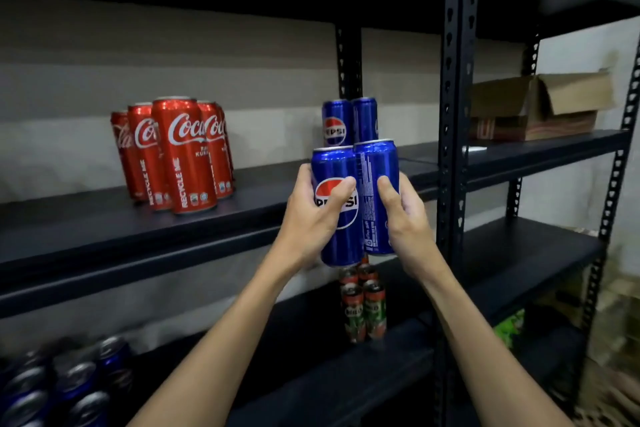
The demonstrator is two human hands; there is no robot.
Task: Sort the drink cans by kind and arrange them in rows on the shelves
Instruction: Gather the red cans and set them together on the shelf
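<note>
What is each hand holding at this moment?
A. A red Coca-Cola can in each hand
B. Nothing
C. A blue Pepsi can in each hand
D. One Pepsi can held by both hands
C: the left hand grips one blue Pepsi can and the right hand grips another Pepsi can, side by side.

The green-and-red cans [363, 308] on the lower shelf [398, 350] are blurred, labels unreadable. The cans at the bottom-left corner [62, 388] are cut off by the picture's edge.

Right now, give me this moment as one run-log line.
left hand: holds Pepsi can | right hand: holds second Pepsi can | heading: shelved Pepsi pair | Coca-Cola group: shelved left
</note>
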